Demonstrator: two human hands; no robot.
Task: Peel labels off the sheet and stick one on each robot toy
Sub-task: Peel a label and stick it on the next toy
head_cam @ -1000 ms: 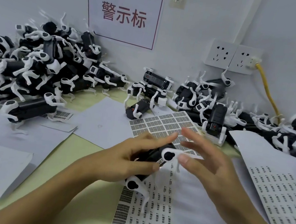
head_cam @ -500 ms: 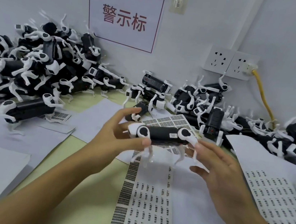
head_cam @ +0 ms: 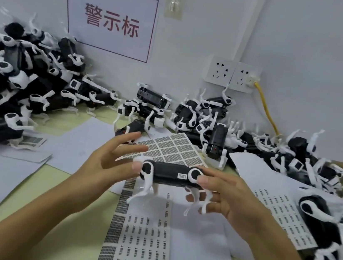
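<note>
Black-bodied white-legged plastic robot toy (head_cam: pixel 170 174) now lower, over the white label sheet (head_cam: pixel 144 244); left hand (head_cam: pixel 105 164) fingers spread, thumb touching it; right hand (head_cam: pixel 226 197) grips its end

- Held robot toy (head_cam: pixel 170 174): black body, white legs, small white label (head_cam: pixel 182 176).
- Label sheet (head_cam: pixel 142 241): white, rows of black print.
- Bench (head_cam: pixel 49 190): pale yellow-green.
- Cable (head_cam: pixel 267 108): yellow.
- Wall sign (head_cam: pixel 111 16): white, dark red characters and border.

Two hands, the left hand (head_cam: pixel 105 164) and right hand (head_cam: pixel 229 199); one robot toy (head_cam: pixel 170 174) held between them; dozens more, too tangled to count, in a left heap (head_cam: pixel 19 83) and right heap (head_cam: pixel 273 147); two wall sockets (head_cam: pixel 232 75); one sign (head_cam: pixel 111 17); at least three label sheets (head_cam: pixel 143 235).
</note>
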